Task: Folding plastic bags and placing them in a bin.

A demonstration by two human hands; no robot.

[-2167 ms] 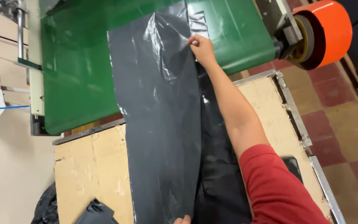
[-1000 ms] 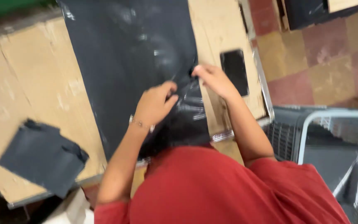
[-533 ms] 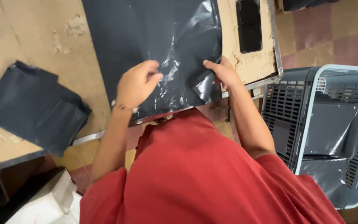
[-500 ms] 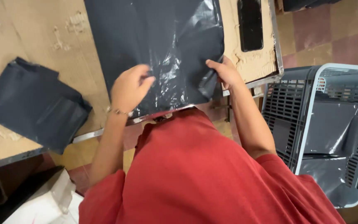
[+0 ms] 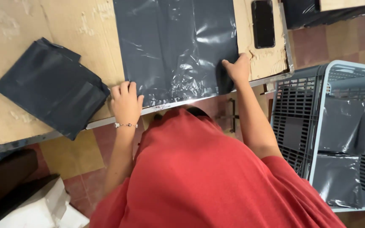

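A long dark grey plastic sheet (image 5: 178, 46) lies flat on the wooden table (image 5: 30, 29), its near end at the table's metal edge. My left hand (image 5: 125, 99) rests on the sheet's near left corner, fingers curled over it. My right hand (image 5: 235, 67) grips the near right corner, where the plastic is folded up. A red shirt fills the lower middle of the view.
A pile of folded dark grey plastic (image 5: 51, 86) lies on the table to the left. A black phone (image 5: 263, 23) lies at the table's right end. A grey plastic crate (image 5: 339, 131) holding folded grey sheets stands on the tiled floor at right. A white box (image 5: 30, 211) sits lower left.
Both hands have spread apart along the sheet's near edge, from the middle out to its two corners. The crumpled end now lies flatter on the table.
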